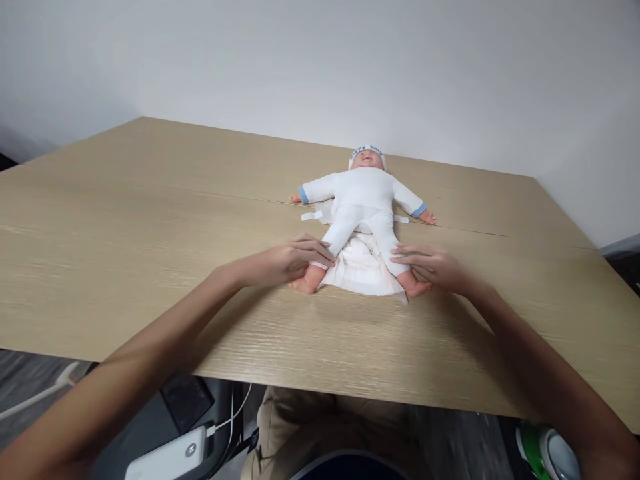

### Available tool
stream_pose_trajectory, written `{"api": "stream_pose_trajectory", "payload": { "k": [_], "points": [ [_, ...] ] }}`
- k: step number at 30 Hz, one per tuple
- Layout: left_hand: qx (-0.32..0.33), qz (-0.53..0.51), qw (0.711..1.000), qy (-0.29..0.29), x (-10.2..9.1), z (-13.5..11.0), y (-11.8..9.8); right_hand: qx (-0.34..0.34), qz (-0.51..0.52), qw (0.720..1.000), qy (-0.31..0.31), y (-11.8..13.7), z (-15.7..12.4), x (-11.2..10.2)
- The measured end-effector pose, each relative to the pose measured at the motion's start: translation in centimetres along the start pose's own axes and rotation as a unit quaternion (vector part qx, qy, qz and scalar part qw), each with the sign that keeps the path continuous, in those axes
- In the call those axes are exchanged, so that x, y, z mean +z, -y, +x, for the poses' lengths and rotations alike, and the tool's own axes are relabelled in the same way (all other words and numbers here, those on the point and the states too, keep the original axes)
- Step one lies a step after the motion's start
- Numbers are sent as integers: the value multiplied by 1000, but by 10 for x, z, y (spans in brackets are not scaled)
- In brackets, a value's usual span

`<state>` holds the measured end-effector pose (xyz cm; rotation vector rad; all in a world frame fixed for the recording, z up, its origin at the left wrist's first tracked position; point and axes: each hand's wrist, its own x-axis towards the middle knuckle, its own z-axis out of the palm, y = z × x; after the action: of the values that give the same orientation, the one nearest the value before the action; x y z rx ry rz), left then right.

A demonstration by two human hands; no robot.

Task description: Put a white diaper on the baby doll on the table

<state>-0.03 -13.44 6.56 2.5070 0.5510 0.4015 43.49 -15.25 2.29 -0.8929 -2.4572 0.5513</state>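
Note:
A baby doll (364, 190) in a white outfit with blue cuffs and a printed cap lies face up on the wooden table, arms and legs spread. Beneath its hips and between its legs is an unfolded white diaper (367, 277), its side tabs (311, 216) sticking out near the waist. My left hand (305, 257) rests on the doll's lower leg on the left, fingers stretched over the trouser leg. Against the other lower leg lies my right hand (425, 262), its fingers extended and slightly apart. Neither palm is visible.
The wooden table (150, 233) backs onto a pale wall (320, 73). Below the front edge, a white power bank (167, 457) with a cable lies on a dark seat, beside a flat dark object (187, 402). A green-and-white container (547, 450) stands at lower right.

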Motion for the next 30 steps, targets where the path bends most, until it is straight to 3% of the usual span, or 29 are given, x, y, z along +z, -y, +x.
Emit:
{"api": "stream_pose_trajectory", "payload": {
  "k": [5,9,12,16,20,24,26,30],
  "points": [
    [-76,14,997,-8,10,4,-8,34,-74,997,-15,40,6,-2],
    [-106,117,984,-78,38,11,-14,47,-206,977,-24,80,7,23],
    [-97,172,973,-119,51,16,-17,48,-284,957,-30,92,7,41],
    [-101,172,971,-133,45,25,-12,81,-305,947,-62,82,14,43],
    [-137,122,965,-190,27,42,0,120,-228,959,-121,59,37,24],
    [-115,80,953,-270,6,70,18,90,-133,967,-196,37,72,1],
    [-123,58,949,-285,-6,86,30,104,-111,969,-194,26,89,-9],
    [-200,-37,936,-286,-25,116,56,202,-58,962,-176,-3,121,-19]
  ]
}}
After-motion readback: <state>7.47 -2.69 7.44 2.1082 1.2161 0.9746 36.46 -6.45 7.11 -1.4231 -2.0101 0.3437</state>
